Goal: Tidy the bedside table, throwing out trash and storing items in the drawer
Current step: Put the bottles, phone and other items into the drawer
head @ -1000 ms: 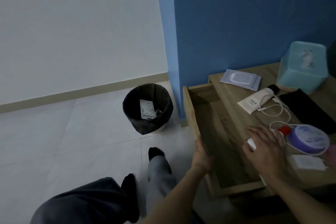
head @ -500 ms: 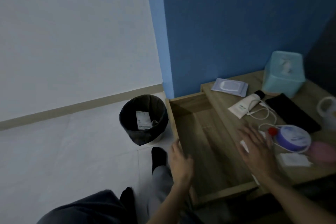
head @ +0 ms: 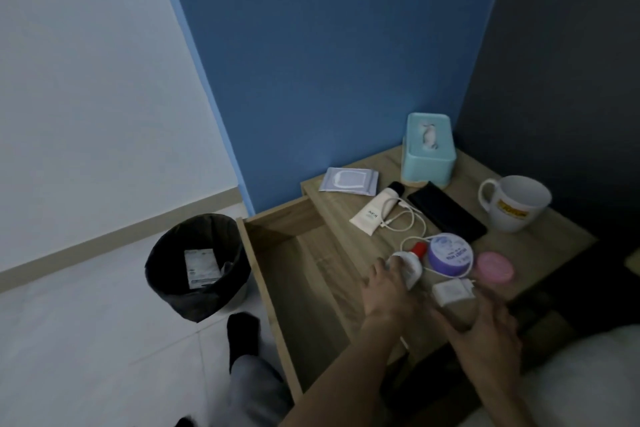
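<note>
The bedside table [head: 540, 239] holds a wipes pack [head: 348, 179], a cream tube [head: 375, 210], a white cable [head: 408, 222], a black phone [head: 446, 211], a purple jar [head: 450, 255], a pink round case [head: 495, 267] and a white charger [head: 453, 291]. My left hand [head: 386, 291] has its fingers curled over the base of a white bottle with a red cap [head: 414, 269], which lies on the tabletop. My right hand [head: 491, 329] hovers with spread fingers over the table's front edge, just below the charger. The drawer [head: 304, 281] stands pulled out and empty.
A teal tissue box [head: 427, 152] and a white mug [head: 516, 203] stand at the back of the table. A black trash bin [head: 180, 302] with a paper packet in it sits on the floor left of the drawer. A bed edge shows at the lower right.
My left hand left the drawer's front edge and moved right onto the white bottle. My right hand drew back from the bottle toward the table's front edge. The view shifted right.
</note>
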### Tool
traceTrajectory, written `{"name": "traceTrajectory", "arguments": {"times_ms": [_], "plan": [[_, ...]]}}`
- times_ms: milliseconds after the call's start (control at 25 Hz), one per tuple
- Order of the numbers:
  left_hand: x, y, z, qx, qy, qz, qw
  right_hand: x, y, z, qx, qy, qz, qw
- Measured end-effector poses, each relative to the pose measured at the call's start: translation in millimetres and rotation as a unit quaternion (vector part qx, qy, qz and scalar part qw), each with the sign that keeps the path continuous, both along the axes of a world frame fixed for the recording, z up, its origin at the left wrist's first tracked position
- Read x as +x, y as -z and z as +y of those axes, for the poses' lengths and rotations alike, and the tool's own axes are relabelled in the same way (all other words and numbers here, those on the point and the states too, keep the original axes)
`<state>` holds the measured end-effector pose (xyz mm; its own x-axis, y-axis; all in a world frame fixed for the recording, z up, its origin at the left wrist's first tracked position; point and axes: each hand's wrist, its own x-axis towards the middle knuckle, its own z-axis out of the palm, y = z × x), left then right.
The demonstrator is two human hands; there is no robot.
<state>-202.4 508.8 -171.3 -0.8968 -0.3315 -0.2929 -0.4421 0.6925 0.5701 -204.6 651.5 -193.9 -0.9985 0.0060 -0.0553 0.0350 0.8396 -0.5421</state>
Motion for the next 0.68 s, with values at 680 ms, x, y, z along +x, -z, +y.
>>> {"name": "traceTrajectory", "arguments": {"times_ms": [680], "plan": [[56.7, 2.5, -64.6, 0.165, -0.133, 0.021, 0.977, 27.6, -17.6, -24.6, -0.123, -0.064, 0.047, 0.989]]}}
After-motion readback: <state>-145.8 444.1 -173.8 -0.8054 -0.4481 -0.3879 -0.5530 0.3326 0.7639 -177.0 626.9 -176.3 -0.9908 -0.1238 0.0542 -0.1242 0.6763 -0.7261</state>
